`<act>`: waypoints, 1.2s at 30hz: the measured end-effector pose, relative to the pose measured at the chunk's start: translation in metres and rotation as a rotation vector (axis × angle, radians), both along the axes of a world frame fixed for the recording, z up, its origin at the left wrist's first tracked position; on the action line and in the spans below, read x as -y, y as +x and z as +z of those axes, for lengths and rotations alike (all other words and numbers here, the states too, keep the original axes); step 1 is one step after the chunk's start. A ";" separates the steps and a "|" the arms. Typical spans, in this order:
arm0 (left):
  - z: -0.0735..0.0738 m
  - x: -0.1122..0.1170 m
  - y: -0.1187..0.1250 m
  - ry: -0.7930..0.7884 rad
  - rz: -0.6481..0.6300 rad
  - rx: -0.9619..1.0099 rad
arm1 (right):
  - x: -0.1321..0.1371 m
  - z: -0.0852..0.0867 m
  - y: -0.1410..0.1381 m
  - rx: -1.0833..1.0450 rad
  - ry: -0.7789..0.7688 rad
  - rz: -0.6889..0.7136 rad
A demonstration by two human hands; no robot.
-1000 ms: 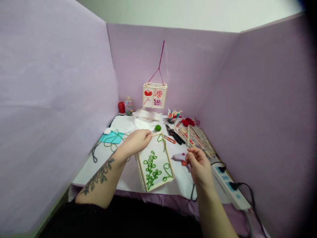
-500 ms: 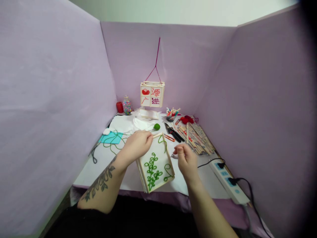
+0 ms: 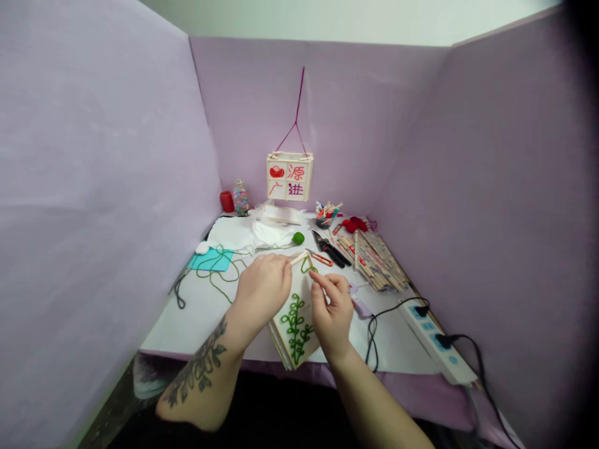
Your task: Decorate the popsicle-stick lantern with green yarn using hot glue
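My left hand point(image 3: 264, 284) is closed round the upper left edge of a small wooden-framed box with white panels point(image 3: 287, 321), holding it tilted above the table's front. A leafy sprig of green cord point(image 3: 296, 330) decorates the facing panel. Over the panel's right side is my right hand point(image 3: 333, 308), fingers curled, with thumb and index fingertip close together at a curled piece of green cord point(image 3: 306, 265) near the top corner. The lower right of the panel is hidden behind this hand. Just right of it lies a light purple glue gun point(image 3: 361, 305) with a black cable.
Pruning shears point(image 3: 331, 249), an orange cutter point(image 3: 319, 257) and paper-wrapped sticks point(image 3: 377, 259) lie beyond the hands. A power strip point(image 3: 437, 343) is at right. Left are loose green yarn and a turquoise sheet point(image 3: 213, 259). A lettered lantern point(image 3: 290, 176) hangs behind.
My right hand has let go of the glue gun, which now lies on the table, and has moved left onto the panel's upper cord. The box has shifted slightly right.
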State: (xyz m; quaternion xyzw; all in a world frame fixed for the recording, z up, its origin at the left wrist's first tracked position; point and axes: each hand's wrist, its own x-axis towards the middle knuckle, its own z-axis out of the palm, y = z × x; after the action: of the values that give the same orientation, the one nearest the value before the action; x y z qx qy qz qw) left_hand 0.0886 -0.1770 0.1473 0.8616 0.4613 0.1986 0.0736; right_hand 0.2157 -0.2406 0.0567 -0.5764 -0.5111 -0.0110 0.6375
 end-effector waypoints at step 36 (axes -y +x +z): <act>0.003 0.005 -0.007 -0.049 0.021 -0.007 | -0.010 -0.015 0.030 -0.567 0.079 0.094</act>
State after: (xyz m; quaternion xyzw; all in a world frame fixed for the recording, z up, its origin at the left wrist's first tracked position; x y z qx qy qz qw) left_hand 0.0818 -0.1819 0.1502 0.8554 0.4752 0.1851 0.0911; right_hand 0.2460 -0.2311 0.0421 -0.5070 -0.3378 0.1600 0.7767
